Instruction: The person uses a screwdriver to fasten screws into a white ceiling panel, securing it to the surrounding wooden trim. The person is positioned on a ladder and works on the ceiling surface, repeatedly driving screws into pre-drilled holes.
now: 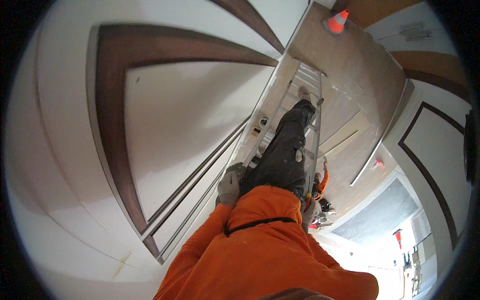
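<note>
I stand high on a metal ladder [311,142] that stretches down toward the floor, one shoe visible on a lower rung. My left hand [229,188], in a pale grey work glove, is closed round the upper end of the ladder's left rail beside my hip. On the other side, my right hand [309,210] is partly hidden by my orange top. It lies near the top of the right rail, its fingers not clearly visible. A small red and yellow item [308,195] shows next to it, too small to name.
White wall panels with dark wood trim [112,85] rise close on my left. Below stand a small bucket [264,121] and an orange traffic cone [340,21]. Boards [345,132] lie on the floor. Another person in orange [323,184] is low at the right.
</note>
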The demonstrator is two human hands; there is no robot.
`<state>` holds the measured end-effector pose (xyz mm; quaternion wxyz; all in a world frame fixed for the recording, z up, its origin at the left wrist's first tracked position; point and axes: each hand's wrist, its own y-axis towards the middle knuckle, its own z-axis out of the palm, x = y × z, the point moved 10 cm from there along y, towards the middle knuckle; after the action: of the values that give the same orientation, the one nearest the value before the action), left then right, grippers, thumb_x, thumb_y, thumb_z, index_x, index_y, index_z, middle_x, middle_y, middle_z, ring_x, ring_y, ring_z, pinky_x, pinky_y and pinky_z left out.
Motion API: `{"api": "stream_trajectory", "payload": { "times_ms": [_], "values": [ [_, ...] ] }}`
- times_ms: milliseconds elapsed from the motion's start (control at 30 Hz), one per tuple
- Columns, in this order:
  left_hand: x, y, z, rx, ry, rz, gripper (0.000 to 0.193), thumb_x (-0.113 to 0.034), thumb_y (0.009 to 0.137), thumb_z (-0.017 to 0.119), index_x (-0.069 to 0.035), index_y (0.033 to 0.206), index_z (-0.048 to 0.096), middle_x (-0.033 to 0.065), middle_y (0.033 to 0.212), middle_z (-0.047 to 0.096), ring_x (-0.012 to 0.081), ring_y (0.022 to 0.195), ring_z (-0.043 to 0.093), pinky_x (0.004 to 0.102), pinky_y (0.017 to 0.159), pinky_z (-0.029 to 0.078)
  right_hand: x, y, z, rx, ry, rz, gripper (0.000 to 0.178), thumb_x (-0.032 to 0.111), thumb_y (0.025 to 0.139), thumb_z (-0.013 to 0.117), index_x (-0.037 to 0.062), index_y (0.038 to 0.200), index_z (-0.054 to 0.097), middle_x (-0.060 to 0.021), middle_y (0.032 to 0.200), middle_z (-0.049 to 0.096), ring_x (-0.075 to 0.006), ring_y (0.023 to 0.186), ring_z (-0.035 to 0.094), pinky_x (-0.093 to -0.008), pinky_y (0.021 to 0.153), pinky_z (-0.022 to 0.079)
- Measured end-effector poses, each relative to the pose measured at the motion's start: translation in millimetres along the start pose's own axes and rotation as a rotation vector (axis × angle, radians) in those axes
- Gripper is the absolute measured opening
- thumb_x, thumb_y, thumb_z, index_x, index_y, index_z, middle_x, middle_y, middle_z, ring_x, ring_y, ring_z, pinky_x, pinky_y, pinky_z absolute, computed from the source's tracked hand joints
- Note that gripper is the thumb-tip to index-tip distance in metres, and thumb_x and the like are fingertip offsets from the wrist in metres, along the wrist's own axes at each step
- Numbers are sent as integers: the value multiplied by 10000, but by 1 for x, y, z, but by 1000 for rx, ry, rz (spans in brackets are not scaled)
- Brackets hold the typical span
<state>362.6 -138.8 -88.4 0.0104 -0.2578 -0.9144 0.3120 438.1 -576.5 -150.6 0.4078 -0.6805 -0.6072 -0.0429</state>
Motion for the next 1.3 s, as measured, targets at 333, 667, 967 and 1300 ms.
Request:
{"api": "stream_trajectory", "payload": {
  "times_ms": [333, 667, 967, 1300],
  "values": [
    [-16, 15, -23, 8, -34, -225, 362, -330, 1052, 492, -59, 1116, 723, 188, 1056, 738, 391, 998, 704, 478, 869, 553, -57, 38, 31, 420, 141, 440, 567, 429, 946, 667, 49, 1340, 516, -251, 1229, 611, -451, 1106, 596, -516, 884, 475],
    [5, 14, -10, 86, -21, -276, 362, -432, 1002, 561, -123, 1088, 731, 153, 1040, 731, 367, 983, 701, 486, 856, 541, 33, 321, 46, 526, -123, 194, 461, 378, 967, 637, 48, 1278, 553, -288, 1096, 671, -473, 1088, 633, -529, 870, 501],
    [-10, 3, -2, 248, -6, -413, 582, -671, 930, 557, -155, 1110, 756, 161, 1029, 747, 368, 1000, 705, 475, 886, 532, 303, 336, 167, 1163, -291, -550, 563, 522, 893, 679, 89, 1250, 645, -222, 1134, 701, -420, 1070, 663, -494, 921, 511],
    [24, 7, -1, 201, 100, -594, 644, -630, 1029, 345, -148, 1131, 760, 190, 1083, 736, 390, 1050, 688, 518, 921, 516, 387, 91, 283, 1665, 48, -811, 529, 534, 920, 660, 82, 1195, 647, -207, 1104, 710, -385, 1054, 670, -478, 911, 503]
  ]
}}
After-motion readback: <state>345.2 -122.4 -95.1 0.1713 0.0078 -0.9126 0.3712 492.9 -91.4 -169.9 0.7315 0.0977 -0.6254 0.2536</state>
